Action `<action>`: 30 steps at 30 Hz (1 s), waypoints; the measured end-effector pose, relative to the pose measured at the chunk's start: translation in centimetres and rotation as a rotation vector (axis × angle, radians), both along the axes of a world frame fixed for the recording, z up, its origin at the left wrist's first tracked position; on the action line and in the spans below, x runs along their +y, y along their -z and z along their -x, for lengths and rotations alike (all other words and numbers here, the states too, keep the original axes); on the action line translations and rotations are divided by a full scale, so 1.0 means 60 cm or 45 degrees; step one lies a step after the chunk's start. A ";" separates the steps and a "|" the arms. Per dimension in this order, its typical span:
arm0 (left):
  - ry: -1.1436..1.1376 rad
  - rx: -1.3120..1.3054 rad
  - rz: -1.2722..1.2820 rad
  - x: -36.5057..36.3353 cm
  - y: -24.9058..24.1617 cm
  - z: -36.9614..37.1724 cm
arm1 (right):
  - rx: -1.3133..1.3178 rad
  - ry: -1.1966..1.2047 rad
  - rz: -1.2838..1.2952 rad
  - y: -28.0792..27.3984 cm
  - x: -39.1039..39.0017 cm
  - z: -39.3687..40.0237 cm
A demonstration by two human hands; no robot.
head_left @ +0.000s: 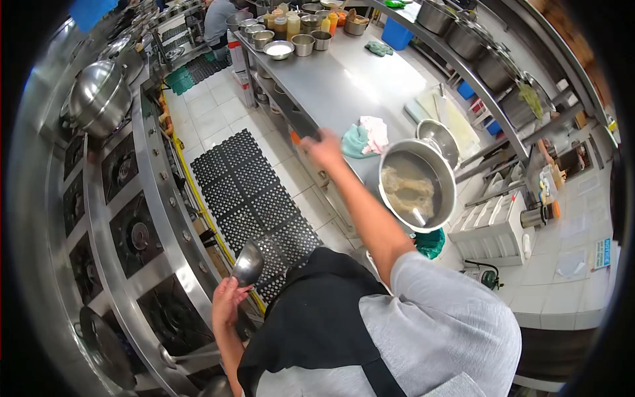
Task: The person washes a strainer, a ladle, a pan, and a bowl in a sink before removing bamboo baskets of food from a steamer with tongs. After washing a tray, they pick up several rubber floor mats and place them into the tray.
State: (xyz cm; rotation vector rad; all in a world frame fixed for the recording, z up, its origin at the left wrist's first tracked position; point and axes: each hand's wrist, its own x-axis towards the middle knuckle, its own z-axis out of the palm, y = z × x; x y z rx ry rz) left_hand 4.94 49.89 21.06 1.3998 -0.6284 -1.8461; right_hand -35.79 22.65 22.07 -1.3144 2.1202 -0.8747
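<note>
My left hand (228,301) grips a small shiny metal bowl (249,263) by its edge, low over the floor beside the stove. My right hand (324,151), smeared by motion, reaches forward to the near edge of the steel table (311,86); its fingers are too blurred to read. Just right of it lie a teal cloth (355,140) and a pinkish-white cloth (375,133). Close to my right forearm stands a large metal pot (451,192) with cloudy liquid and pale, lumpy pieces in it. Behind the pot sits another metal bowl (438,137).
On my left runs a stove (137,228) with several burners and a big domed pot (99,99). Black perforated mats (245,185) cover the aisle floor. A cutting board (463,129) with a knife (441,109) lies beyond the pot. Another person (219,26) is at the far end.
</note>
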 end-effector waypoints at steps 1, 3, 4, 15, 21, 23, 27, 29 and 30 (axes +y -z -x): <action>-0.007 0.030 -0.008 -0.015 0.005 -0.003 | 0.145 0.365 0.034 0.012 -0.043 0.030; -0.033 0.084 -0.021 -0.041 0.025 -0.014 | 0.271 0.605 -0.099 0.026 -0.097 0.122; -0.056 0.070 -0.040 -0.054 0.038 -0.018 | 0.441 0.741 -0.041 0.080 -0.116 0.164; -0.176 0.045 -0.149 -0.426 -0.030 0.043 | 0.713 0.807 -0.112 0.195 -0.388 0.175; 0.032 0.000 -0.040 -0.628 -0.007 0.018 | 0.676 0.579 0.112 0.226 -0.662 0.110; 0.027 -0.040 -0.043 -0.694 -0.025 0.043 | 0.818 0.268 0.191 0.252 -0.709 0.064; 0.214 -0.014 -0.017 -0.791 0.008 0.016 | 0.705 -0.120 0.345 0.215 -0.635 0.044; 0.242 -0.106 -0.015 -0.839 -0.015 0.030 | 0.610 -0.127 0.318 0.184 -0.572 0.062; 0.275 -0.143 -0.012 -0.862 -0.015 0.018 | 0.680 -0.025 0.306 0.205 -0.534 0.080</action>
